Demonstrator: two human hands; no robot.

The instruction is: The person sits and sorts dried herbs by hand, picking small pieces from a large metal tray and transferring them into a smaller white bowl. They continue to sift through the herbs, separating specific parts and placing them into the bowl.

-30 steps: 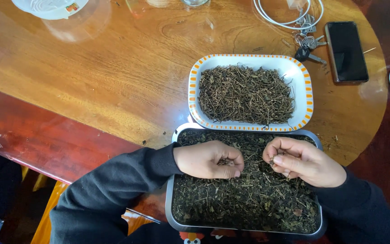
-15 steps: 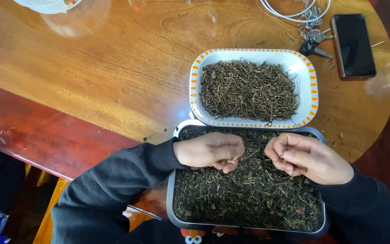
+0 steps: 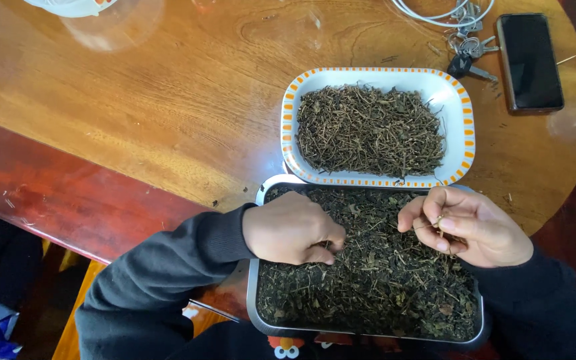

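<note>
A metal tray [image 3: 253, 293] full of dark dried leaves and stems [image 3: 375, 293] lies at the table's near edge. My left hand [image 3: 291, 229] rests on the leaves at the tray's upper left, fingers curled down into them. Over the tray's upper right, my right hand [image 3: 468, 227] pinches a few thin dried stems [image 3: 439, 220] between thumb and fingertips. Just beyond the tray sits a white dish with an orange-checked rim [image 3: 289, 120], holding a heap of sorted brown stems [image 3: 371, 130].
A black phone [image 3: 529, 61] lies at the far right of the round wooden table [image 3: 155, 113], beside a bunch of keys [image 3: 469, 53] and a white cable [image 3: 435, 13]. A clear container [image 3: 101, 17] stands at the far left.
Both hands stay over the tray's upper part. My left hand has pressed its fingers lower into the leaves, and my right hand's fingers have shifted around the stems.
</note>
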